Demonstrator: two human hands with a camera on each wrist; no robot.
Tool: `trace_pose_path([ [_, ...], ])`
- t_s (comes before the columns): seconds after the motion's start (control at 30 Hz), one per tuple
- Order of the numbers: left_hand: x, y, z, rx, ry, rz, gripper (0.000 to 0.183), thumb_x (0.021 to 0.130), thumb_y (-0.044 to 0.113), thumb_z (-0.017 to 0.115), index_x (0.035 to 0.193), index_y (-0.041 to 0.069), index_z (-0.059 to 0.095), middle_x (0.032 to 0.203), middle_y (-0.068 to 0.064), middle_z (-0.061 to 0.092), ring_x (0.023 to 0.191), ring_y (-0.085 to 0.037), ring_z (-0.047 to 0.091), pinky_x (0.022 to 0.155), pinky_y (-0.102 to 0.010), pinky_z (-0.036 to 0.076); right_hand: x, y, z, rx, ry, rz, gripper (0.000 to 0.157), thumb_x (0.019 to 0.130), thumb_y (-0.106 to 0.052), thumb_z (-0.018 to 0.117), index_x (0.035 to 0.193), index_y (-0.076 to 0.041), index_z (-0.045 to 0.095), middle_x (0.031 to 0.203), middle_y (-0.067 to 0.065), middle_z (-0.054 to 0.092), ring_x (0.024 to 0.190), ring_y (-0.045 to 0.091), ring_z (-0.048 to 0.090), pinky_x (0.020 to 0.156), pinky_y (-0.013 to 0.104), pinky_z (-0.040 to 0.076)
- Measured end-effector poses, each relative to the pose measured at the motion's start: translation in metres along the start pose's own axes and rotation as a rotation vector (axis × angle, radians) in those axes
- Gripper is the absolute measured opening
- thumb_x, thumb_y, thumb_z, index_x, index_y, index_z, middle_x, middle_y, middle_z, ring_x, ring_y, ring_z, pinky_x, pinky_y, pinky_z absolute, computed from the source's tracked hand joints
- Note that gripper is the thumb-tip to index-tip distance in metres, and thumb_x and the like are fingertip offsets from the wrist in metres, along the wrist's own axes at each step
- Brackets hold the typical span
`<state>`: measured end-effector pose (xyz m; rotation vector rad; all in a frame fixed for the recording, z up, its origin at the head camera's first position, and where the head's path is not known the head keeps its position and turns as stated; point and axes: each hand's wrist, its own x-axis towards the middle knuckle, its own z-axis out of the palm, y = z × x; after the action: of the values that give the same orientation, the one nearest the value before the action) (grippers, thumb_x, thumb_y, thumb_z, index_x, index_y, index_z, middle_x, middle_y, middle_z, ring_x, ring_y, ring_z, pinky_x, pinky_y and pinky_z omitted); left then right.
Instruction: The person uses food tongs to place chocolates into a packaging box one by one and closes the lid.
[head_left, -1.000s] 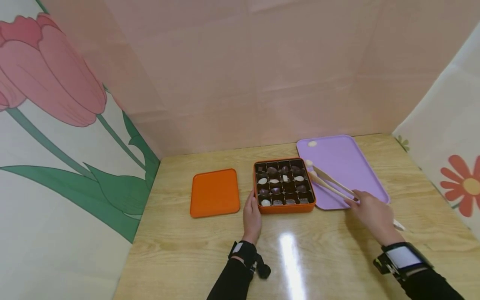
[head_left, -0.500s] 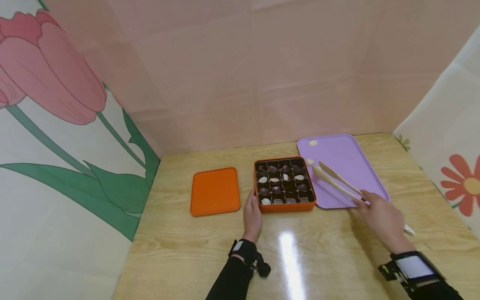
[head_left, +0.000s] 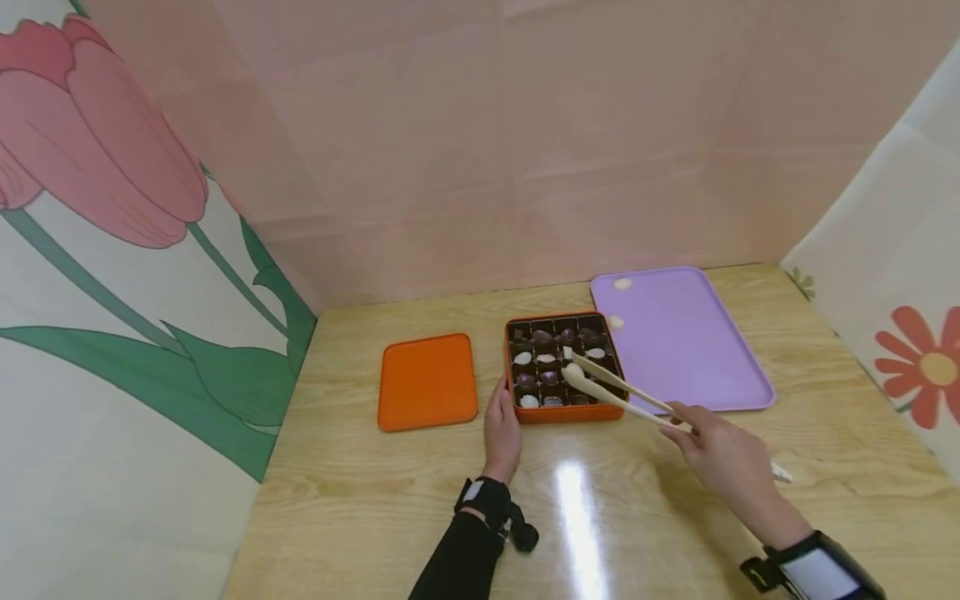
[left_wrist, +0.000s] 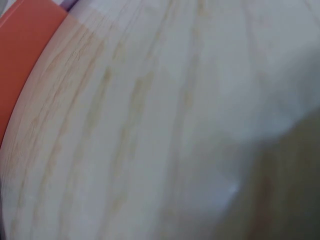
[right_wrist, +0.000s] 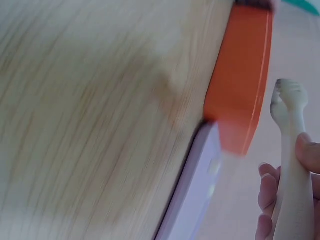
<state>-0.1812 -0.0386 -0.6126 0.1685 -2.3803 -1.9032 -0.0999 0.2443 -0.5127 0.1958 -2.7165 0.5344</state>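
Note:
My right hand [head_left: 723, 458] grips a pair of cream tongs [head_left: 622, 402], whose rounded tips hang over the third column of an orange box [head_left: 570, 413] of chocolates. In the right wrist view the tongs [right_wrist: 295, 185] have their tips close together; no chocolate can be made out between them. The box has a dark divided insert with dark and white pieces, and the tips partly hide some compartments. My left hand [head_left: 502, 433] lies against the box's left side, fingers pointing forward. Only the box's side [left_wrist: 25, 55] shows in the left wrist view.
A purple tray [head_left: 690, 350] lies right of the box, with two small pale pieces near its left edge, one being a pale disc [head_left: 622, 284]. An orange square lid [head_left: 427, 383] lies to the left. A pink cloth wall [head_left: 450, 167] stands behind the table.
My right hand first drew the tongs back to the right over the tray, then brought them left over the box. The left hand and box stay in place.

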Motion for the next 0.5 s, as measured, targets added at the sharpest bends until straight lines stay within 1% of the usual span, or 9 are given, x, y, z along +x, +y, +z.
trace_pose_path([
  [0.03, 0.0, 0.0, 0.0, -0.003, 0.001, 0.0, 0.053, 0.099, 0.053, 0.023, 0.145, 0.032, 0.036, 0.152, 0.004, 0.038, 0.137, -0.015, 0.033, 0.114, -0.049, 0.033, 0.0, -0.006, 0.002, -0.005, -0.004, -0.024, 0.036, 0.077, -0.029, 0.072, 0.108, -0.012, 0.069, 0.06, 0.002, 0.064, 0.043, 0.008, 0.042, 0.032, 0.027, 0.029],
  [0.13, -0.001, 0.0, 0.0, -0.016, 0.004, -0.003, 0.05, 0.099, 0.053, 0.024, 0.144, 0.035, 0.037, 0.151, 0.005, 0.039, 0.136, -0.014, 0.033, 0.114, -0.049, 0.032, 0.002, -0.019, 0.006, -0.015, -0.019, -0.068, 0.037, 0.076, -0.029, 0.073, 0.108, -0.011, 0.07, 0.058, -0.002, 0.06, 0.042, 0.005, 0.037, 0.032, 0.024, 0.028],
  [0.23, -0.002, -0.001, 0.0, -0.027, 0.002, -0.007, 0.049, 0.099, 0.053, 0.025, 0.143, 0.036, 0.037, 0.15, 0.005, 0.04, 0.136, -0.014, 0.033, 0.114, -0.05, 0.032, 0.004, -0.026, 0.01, -0.016, -0.04, -0.09, 0.037, 0.076, -0.03, 0.073, 0.107, -0.01, 0.07, 0.063, 0.0, 0.065, 0.043, 0.005, 0.041, 0.033, 0.023, 0.031],
  [0.37, -0.002, 0.0, 0.0, -0.025, -0.001, 0.0, 0.049, 0.099, 0.053, 0.025, 0.143, 0.035, 0.037, 0.151, 0.004, 0.039, 0.137, -0.016, 0.033, 0.114, -0.05, 0.032, 0.008, -0.031, 0.013, -0.017, -0.093, -0.084, 0.038, 0.08, -0.032, 0.07, 0.109, -0.008, 0.069, 0.072, 0.004, 0.071, 0.047, 0.008, 0.051, 0.035, 0.026, 0.038],
  [0.43, -0.002, 0.001, -0.001, -0.018, -0.003, 0.004, 0.051, 0.099, 0.053, 0.023, 0.144, 0.034, 0.036, 0.151, 0.004, 0.039, 0.137, -0.016, 0.032, 0.114, -0.05, 0.032, 0.009, -0.031, 0.014, -0.02, -0.117, -0.075, 0.039, 0.081, -0.032, 0.068, 0.11, -0.008, 0.068, 0.073, 0.004, 0.071, 0.048, 0.009, 0.052, 0.035, 0.026, 0.039],
  [0.5, -0.002, 0.001, -0.001, -0.011, -0.005, 0.007, 0.051, 0.099, 0.054, 0.022, 0.145, 0.034, 0.036, 0.152, 0.003, 0.038, 0.137, -0.016, 0.032, 0.114, -0.05, 0.032, 0.01, -0.031, 0.015, -0.02, -0.139, -0.063, 0.039, 0.081, -0.033, 0.068, 0.111, -0.008, 0.068, 0.071, 0.004, 0.069, 0.046, 0.009, 0.05, 0.035, 0.026, 0.038],
])
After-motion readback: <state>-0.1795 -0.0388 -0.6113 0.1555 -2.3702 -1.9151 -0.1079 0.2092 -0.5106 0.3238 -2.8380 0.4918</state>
